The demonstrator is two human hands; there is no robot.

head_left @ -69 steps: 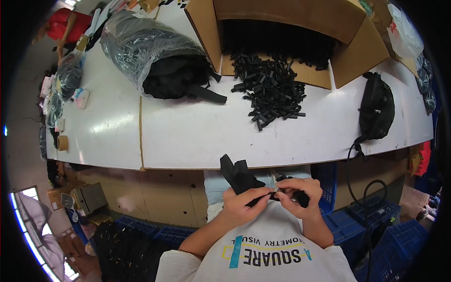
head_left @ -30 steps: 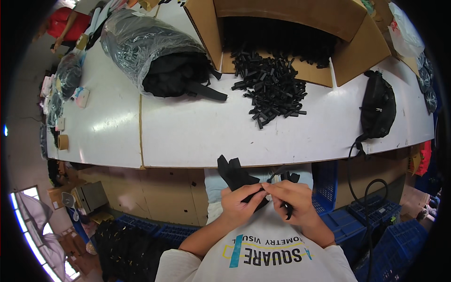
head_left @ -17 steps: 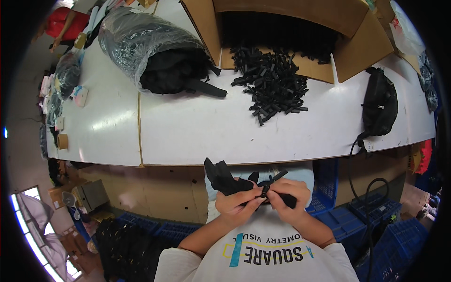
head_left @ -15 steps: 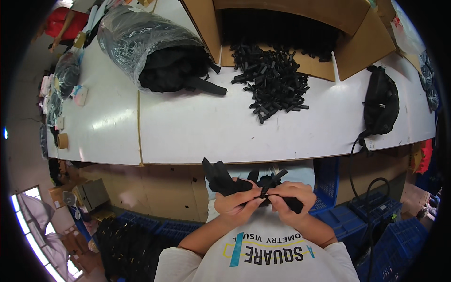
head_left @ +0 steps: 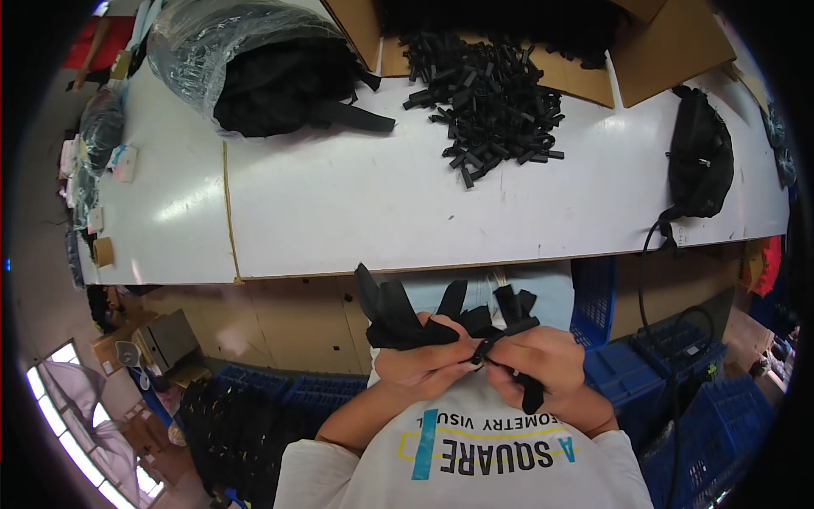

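Observation:
In front of my chest my two hands meet, fingers closed. My left hand grips a bunch of flat black fabric straps, whose loose ends stick up beyond the fingers. My right hand pinches a narrow black strip against the straps where the fingertips meet; a dark end hangs below its fingers. How the strip and straps join is hidden by my fingers. A pile of small black pieces with short stiff tabs lies on the table, spilling from an open cardboard box.
A clear plastic bag of black fabric straps lies on the white table. At the right rests a black pouch with a cable hanging down. A tape roll sits at the left. Blue crates stand below the table.
My hands have shifted slightly and the right one has turned, so the narrow strip now points less steeply upward. The whole view has tilted, with the table sitting higher in it.

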